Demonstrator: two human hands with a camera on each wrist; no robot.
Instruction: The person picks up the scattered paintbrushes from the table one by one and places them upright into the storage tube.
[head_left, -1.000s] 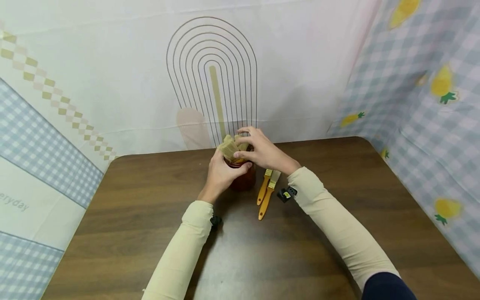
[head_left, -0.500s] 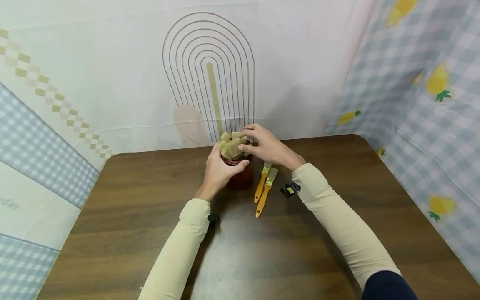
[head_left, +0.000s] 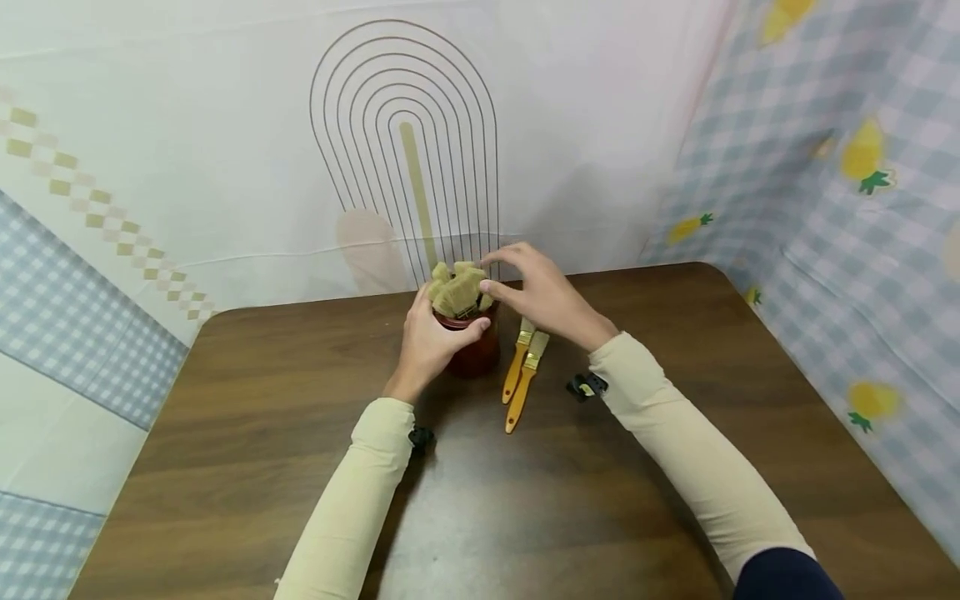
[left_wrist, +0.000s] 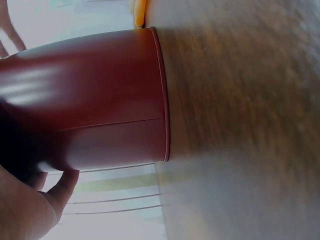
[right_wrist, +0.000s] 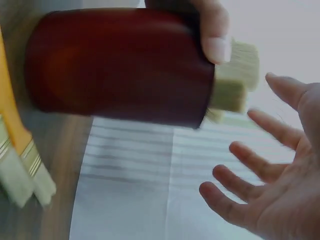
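Observation:
A dark red cylindrical cup (head_left: 477, 360) stands upright near the table's back edge. Several paintbrushes are in it, their pale bristles (head_left: 459, 290) sticking up past the rim and their handles hidden inside. My left hand (head_left: 431, 343) grips the cup near its top, thumb at the front of the rim; the left wrist view shows fingers round the cup's wall (left_wrist: 95, 95). Just right of the bristles, my right hand (head_left: 547, 296) hovers with fingers spread. In the right wrist view a gap separates its fingers (right_wrist: 240, 185) from the bristles (right_wrist: 230, 95), and it holds nothing.
Two paintbrushes with orange handles (head_left: 519, 404) lie side by side on the brown wooden table (head_left: 285, 400), right of the cup. Behind the table hangs a white patterned cloth (head_left: 585, 150). A checked cloth with pineapples (head_left: 810, 217) hangs on the right.
My right hand has let go of the bristles and drawn a little to the right. The bunch of brushes sits lower and more upright. My left hand keeps its grip on the cup.

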